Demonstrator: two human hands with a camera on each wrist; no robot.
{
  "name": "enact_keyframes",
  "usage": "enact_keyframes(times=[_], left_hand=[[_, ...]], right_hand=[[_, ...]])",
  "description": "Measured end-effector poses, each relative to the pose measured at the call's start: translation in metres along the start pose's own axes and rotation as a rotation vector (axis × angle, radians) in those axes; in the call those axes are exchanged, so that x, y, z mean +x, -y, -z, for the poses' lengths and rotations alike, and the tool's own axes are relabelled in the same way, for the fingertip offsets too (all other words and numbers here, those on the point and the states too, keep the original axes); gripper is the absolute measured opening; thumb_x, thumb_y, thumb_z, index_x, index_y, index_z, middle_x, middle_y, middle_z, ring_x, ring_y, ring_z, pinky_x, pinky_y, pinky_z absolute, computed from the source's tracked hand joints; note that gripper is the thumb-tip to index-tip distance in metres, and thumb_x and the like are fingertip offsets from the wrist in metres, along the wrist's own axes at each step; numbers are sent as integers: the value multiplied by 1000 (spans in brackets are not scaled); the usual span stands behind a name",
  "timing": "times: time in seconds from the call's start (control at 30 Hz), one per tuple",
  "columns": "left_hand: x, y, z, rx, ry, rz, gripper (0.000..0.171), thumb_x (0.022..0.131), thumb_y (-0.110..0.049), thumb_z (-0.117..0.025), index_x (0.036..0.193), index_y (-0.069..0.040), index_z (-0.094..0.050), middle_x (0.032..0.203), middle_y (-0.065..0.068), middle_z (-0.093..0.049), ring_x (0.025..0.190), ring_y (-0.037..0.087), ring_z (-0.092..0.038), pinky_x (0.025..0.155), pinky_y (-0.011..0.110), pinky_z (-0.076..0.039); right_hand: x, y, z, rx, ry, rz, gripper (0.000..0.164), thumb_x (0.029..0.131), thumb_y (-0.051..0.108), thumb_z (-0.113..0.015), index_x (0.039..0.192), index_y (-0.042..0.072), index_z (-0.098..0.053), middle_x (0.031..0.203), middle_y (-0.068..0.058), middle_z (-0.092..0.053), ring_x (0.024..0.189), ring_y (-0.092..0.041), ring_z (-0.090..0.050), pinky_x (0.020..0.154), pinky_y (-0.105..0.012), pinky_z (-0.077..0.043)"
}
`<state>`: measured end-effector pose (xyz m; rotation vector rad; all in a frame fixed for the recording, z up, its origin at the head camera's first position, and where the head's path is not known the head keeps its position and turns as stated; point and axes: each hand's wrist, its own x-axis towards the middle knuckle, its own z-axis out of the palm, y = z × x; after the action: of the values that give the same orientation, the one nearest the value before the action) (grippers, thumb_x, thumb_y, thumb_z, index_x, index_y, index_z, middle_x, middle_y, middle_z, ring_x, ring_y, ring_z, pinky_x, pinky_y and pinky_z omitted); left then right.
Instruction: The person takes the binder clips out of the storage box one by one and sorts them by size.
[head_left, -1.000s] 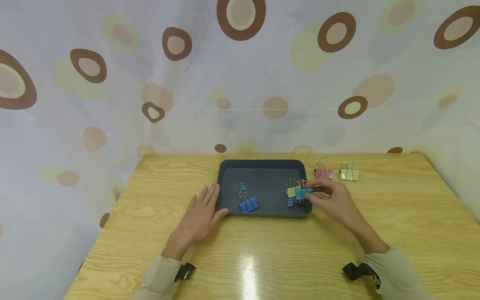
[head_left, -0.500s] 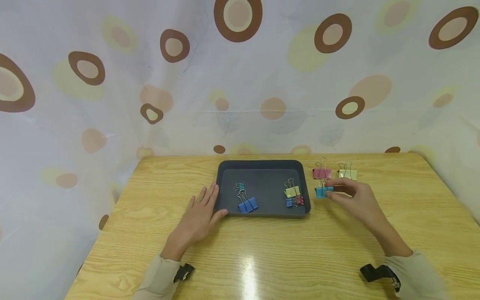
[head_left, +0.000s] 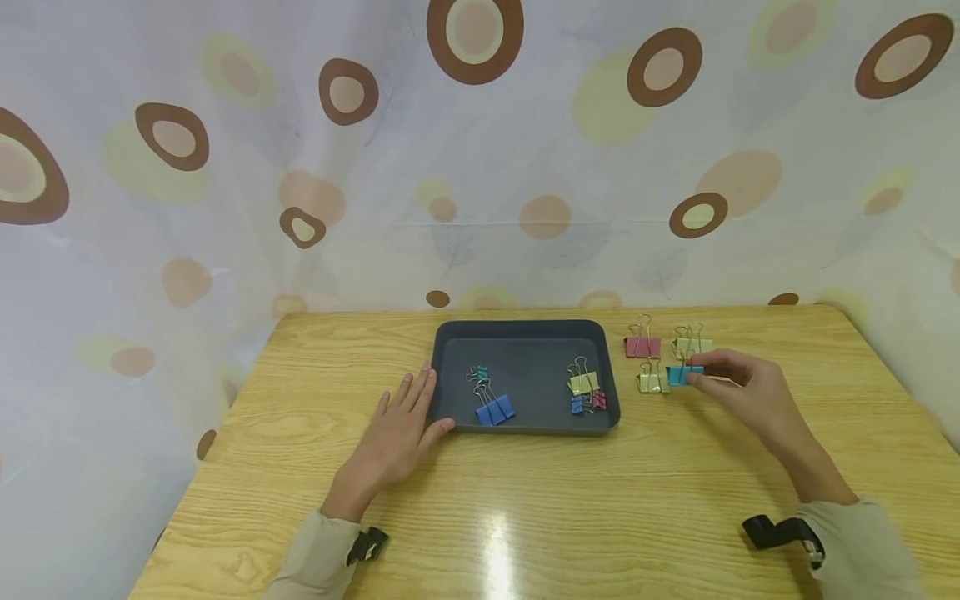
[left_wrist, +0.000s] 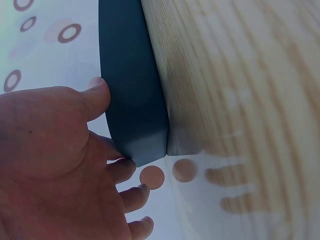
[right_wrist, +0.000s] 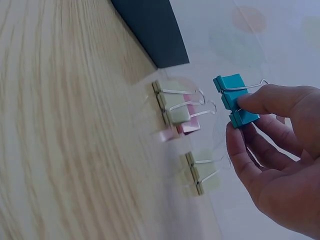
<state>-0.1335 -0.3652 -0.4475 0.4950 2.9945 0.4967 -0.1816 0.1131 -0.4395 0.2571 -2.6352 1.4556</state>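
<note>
My right hand [head_left: 750,396] pinches a turquoise binder clip [head_left: 681,376] between thumb and fingers, right of the tray. In the right wrist view this turquoise clip [right_wrist: 237,100] looks raised off the table. Close to its left stands a yellow binder clip [head_left: 652,382]. Behind are a pink binder clip [head_left: 642,347] and another yellow one [head_left: 697,344]. My left hand [head_left: 397,429] rests at the left side of the dark grey tray [head_left: 525,328], fingers extended. In the left wrist view, its thumb and fingertips touch the tray wall [left_wrist: 132,85].
Inside the tray, a blue binder clip [head_left: 495,411] and a small teal clip [head_left: 482,372] lie at left. At right lie a yellow clip [head_left: 583,383], a small blue clip [head_left: 577,405] and a small pink clip [head_left: 599,401]. A patterned curtain [head_left: 480,167] hangs behind the wooden table [head_left: 585,517].
My right hand has carried the turquoise clip rightward from over the tray's right edge. The yellow clip beside it, hidden before, now shows. My left hand has stayed at the tray.
</note>
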Motion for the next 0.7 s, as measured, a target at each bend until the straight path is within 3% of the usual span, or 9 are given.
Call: enact_keyframes(times=[0.33,0.53,0.7], left_hand=[[0,0,0,2,5,1,77,110,-47,-43,163,0,-13,171,16,-9,155,41,-13,121,64,-15],[0,0,0,-7,-1,-1,77,110,-45,-45,163,1,-14,171,17,-10,155,42,-14,121,64,-15],[0,0,0,-4,7,2,77,110,-47,-43,163,0,-12,171,16,-9,155,41,-13,121,63,-15]], right_hand=[[0,-24,14,68,35,-56,31,97,15,-74,117,-8,-70,104,17,-71,90,5,-69,75,-13,-53],[-1,-34,18,-17,26,-58,34,97,17,-74,119,-8,-69,105,20,-70,90,9,-65,75,-10,-49],[-1,-39,19,-85,28,-59,34,98,19,-74,119,-7,-70,106,14,-72,87,10,-63,74,-9,-47]])
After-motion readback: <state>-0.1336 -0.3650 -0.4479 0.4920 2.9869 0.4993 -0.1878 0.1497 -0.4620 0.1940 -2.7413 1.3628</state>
